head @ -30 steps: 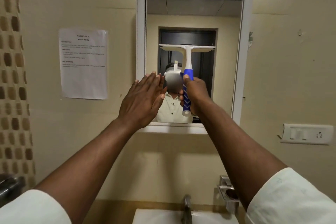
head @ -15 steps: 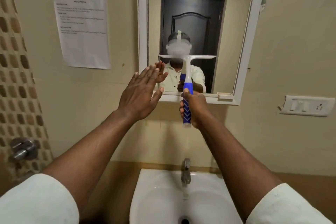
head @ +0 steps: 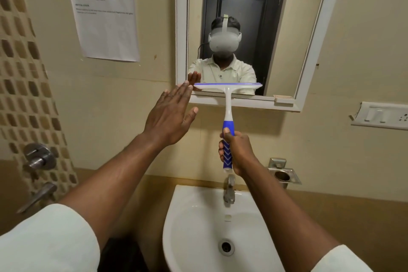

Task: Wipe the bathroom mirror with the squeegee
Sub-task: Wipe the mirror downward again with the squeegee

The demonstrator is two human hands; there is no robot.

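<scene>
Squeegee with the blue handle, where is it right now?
The white squeegee with the blue handle is mid-frame in the head view, held upright in the right hand, with its blade at the bottom edge of the white-framed mirror, above the tap.

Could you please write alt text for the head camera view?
A right hand grips a white squeegee with a blue handle, its blade at the bottom edge of a white-framed wall mirror. The open left hand is raised beside it, above a white ceramic sink.

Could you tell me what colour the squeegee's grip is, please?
Blue with white chevrons on the squeegee grip, head view.
</scene>
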